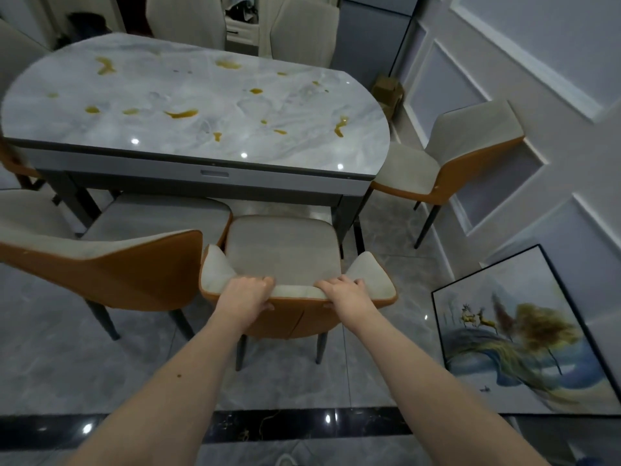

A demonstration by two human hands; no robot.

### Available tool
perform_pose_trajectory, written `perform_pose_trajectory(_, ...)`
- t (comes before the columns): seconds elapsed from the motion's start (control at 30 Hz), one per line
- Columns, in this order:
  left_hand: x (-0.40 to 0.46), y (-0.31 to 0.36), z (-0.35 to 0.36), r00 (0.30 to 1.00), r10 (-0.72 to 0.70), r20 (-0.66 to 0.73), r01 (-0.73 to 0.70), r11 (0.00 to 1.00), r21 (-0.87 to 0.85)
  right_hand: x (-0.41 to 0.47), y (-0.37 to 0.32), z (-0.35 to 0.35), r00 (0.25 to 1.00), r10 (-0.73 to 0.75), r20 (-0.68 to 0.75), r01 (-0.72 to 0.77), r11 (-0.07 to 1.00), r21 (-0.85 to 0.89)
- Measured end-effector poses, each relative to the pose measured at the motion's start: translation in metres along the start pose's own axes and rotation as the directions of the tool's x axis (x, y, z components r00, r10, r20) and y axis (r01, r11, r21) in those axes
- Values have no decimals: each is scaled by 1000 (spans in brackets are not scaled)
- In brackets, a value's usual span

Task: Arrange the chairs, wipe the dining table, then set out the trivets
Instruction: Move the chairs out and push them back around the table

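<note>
Head view: your left hand point(247, 292) and right hand point(342, 292) both curl over the top edge of the near chair point(282, 250) backrest, arms stretched forward. The chair faces the stained dining table point(188, 102), its seat just short of the table's edge.

Both arms outstretched; left hand point(247, 292), right hand point(346, 292) fingers curled in grip.
</note>
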State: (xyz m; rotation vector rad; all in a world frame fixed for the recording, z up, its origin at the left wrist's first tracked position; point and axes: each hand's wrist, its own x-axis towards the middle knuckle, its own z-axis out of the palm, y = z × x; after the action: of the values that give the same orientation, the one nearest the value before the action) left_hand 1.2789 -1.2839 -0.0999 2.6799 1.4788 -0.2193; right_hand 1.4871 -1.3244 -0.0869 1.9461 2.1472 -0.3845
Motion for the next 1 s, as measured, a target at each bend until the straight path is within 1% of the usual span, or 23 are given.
perform_pose_trajectory(0.23,43,0,-5,998,-59,-13,59,998,-27,38,28,-9,999,-39,-9,39,999,9)
perform_pose_trajectory(0.4,55,-3,-9,995,-100,-1,100,994,-36,50,32,-12,999,-38,-34,38,999,15)
perform_pose_trajectory(0.6,55,-5,-10,997,-78,-6,78,996,-34,49,29,-10,998,-6,-68,8,1000,29)
perform_pose_trajectory(0.7,54,-4,-10,998,-63,-11,63,998,-29,44,24,-9,994,45,-101,-42,999,26)
perform_pose_trajectory(0.77,54,-3,-12,998,-64,15,65,997,-30,40,18,-6,985,89,-151,-88,996,13)
perform_pose_trajectory(0.87,56,0,-18,992,-82,92,85,996,-35,33,10,-3,968,147,-205,-147,989,13)
perform_pose_trajectory(0.93,56,5,-22,984,-111,137,116,993,-24,25,8,-3,962,148,-229,-150,989,11)
perform_pose_trajectory(1.0,59,15,-28,978,-119,172,119,993,7,17,12,-3,964,111,-242,-108,994,24)
